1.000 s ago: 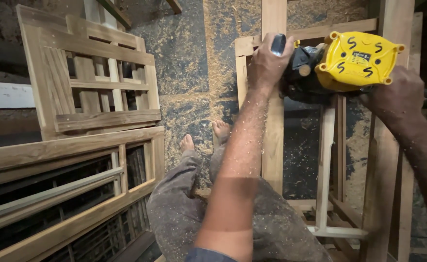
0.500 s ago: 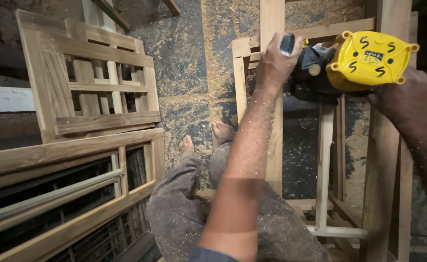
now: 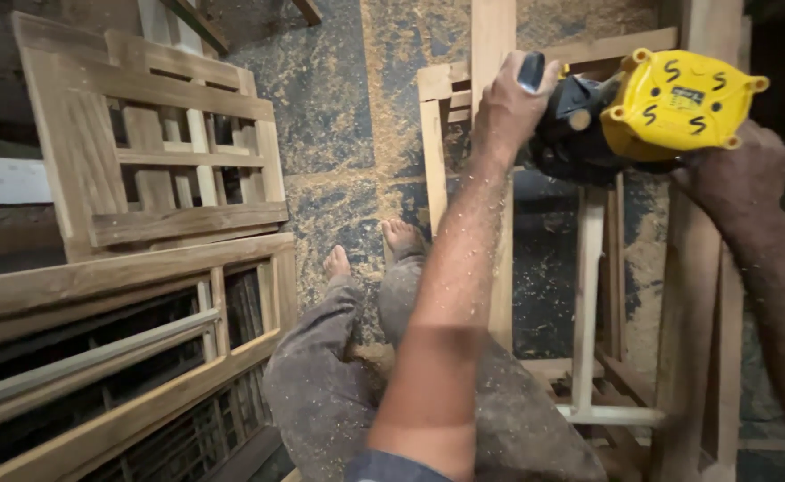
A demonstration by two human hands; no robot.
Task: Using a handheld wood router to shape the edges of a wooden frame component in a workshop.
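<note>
Both hands gripped the yellow power tool [image 3: 651, 112]: left hand [image 3: 508, 112] closed on its front handle, right hand [image 3: 736, 183] closed at its rear, above the wooden frame [image 3: 499, 268].

Head view, steeply downward, close

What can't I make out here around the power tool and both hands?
Head view:
- Base of the yellow power tool: hidden by its own body, so contact with the upright wooden rail is unclear.
- Right hand: fingers hidden behind the tool.
- Left hand: covers all but the tip of the front handle.
- Frame bottom: cut off by the picture edge.
</note>
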